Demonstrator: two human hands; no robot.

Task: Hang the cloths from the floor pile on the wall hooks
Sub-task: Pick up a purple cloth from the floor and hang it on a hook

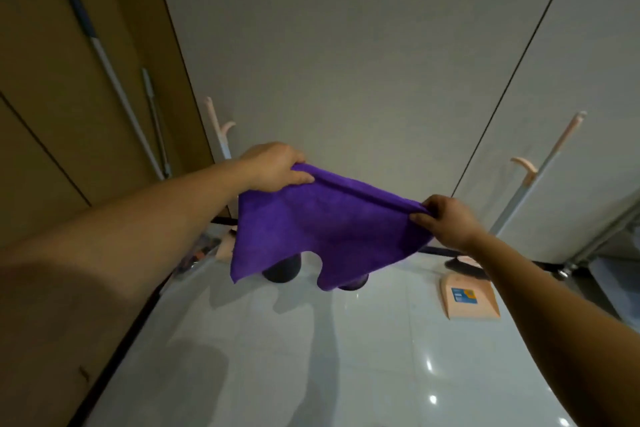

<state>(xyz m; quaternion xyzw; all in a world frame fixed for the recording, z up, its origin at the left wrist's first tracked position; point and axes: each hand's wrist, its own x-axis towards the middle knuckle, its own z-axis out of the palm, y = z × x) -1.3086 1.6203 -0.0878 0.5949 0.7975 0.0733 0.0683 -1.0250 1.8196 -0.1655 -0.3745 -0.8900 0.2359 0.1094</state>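
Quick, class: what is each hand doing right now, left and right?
Left hand: closed, pinching one top corner of the purple cloth.
Right hand: closed, pinching the other top corner of the purple cloth.

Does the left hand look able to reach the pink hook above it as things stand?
Probably yes: nothing lies between the left hand and the pink hook, though it grips the purple cloth.
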